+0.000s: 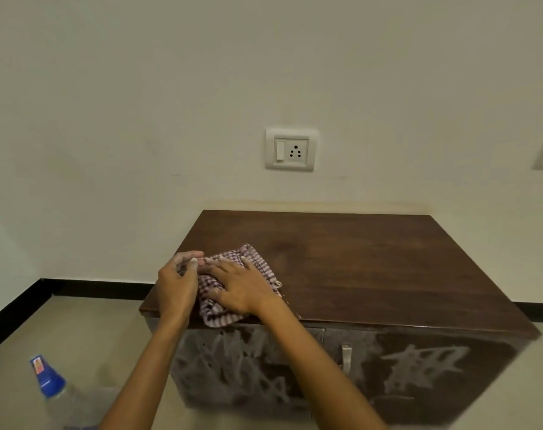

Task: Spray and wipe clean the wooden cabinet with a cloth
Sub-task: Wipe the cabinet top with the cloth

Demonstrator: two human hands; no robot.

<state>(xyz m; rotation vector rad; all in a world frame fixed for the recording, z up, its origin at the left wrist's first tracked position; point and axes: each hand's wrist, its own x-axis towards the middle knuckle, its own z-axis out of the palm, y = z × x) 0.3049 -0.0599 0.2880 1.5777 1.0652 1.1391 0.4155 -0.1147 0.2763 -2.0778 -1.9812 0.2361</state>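
Observation:
A low dark wooden cabinet stands against the wall, its doors streaked with whitish smears. A pink and maroon checked cloth lies bunched on the top's front left corner, partly hanging over the front edge. My left hand pinches the cloth's left side with curled fingers. My right hand lies flat on the cloth, fingers spread, pressing it down. A clear bottle with a blue cap stands on the floor at the lower left.
A white switch and socket plate is on the wall above the cabinet. A metal handle sits between the two doors. Beige floor and black skirting lie to the left.

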